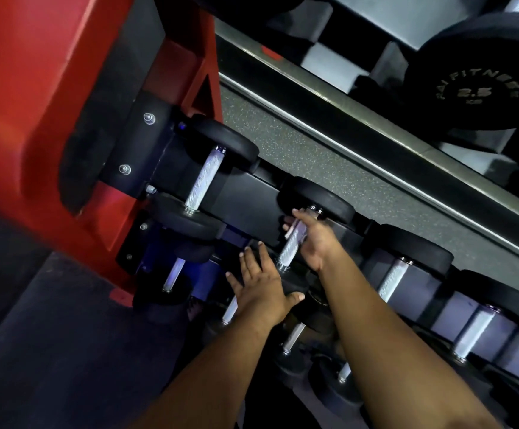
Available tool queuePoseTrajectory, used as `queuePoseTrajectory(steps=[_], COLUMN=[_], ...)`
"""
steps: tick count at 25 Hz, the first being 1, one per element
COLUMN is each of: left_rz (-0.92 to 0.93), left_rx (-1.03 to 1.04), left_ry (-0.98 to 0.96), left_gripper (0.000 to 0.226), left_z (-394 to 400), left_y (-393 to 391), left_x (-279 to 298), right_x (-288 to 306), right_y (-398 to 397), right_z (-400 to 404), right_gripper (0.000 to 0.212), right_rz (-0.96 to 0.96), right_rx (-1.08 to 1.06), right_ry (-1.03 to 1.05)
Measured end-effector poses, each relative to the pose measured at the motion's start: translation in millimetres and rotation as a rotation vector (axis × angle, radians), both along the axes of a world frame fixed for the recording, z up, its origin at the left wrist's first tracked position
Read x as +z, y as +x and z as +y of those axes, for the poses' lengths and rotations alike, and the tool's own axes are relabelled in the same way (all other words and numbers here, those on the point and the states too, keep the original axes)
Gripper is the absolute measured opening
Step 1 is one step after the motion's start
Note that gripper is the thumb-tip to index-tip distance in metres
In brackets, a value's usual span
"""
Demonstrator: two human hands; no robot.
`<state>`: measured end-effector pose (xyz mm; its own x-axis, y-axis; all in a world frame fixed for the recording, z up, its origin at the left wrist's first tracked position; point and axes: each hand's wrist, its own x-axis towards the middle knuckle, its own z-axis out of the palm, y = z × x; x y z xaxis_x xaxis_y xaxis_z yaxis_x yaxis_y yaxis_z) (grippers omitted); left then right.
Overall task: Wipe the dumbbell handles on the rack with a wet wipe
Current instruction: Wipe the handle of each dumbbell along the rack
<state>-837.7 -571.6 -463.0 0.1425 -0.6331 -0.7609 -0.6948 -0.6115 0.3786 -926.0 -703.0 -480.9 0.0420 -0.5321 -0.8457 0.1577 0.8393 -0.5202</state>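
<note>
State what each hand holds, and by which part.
The right hand grips a wipe round the upper handle of the second dumbbell. The left hand rests flat on its near head.

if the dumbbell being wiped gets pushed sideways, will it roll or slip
Probably little roll: the dumbbell has round ends, but the left hand presses its near end. The handle looks textured, so the right hand likely won't slip. Likely heavy.

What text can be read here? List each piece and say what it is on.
"2.5": end face of the black dumbbell head at upper right.
Arched lettering round it: seems to end in "FITNESS"; its first letters are blurred.
Small mark under the number: too small to read.
</note>
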Motion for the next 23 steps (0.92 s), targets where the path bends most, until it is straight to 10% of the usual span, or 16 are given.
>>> queuePoseTrajectory(steps=[6, 15, 23], left_rz=[0.087, 0.068, 0.057], left_rx=[-0.060, -0.093, -0.075], left_ry=[0.102, 0.112, 0.087], left_gripper=[0.135, 0.131, 0.132], left_z=[-8, -9, -6], left_y=[10, 9, 8], left_x=[-1, 3, 0], right_x=[-3, 5, 0], right_y=[-15, -25, -10], right_z=[21, 22, 29], right_gripper=[0.041, 0.003, 0.017], right_rz=[-0.001, -0.071, 0.050], right_rx=[-0.090, -0.021, 0.081], right_ry=[-0.096, -0.072, -0.154])
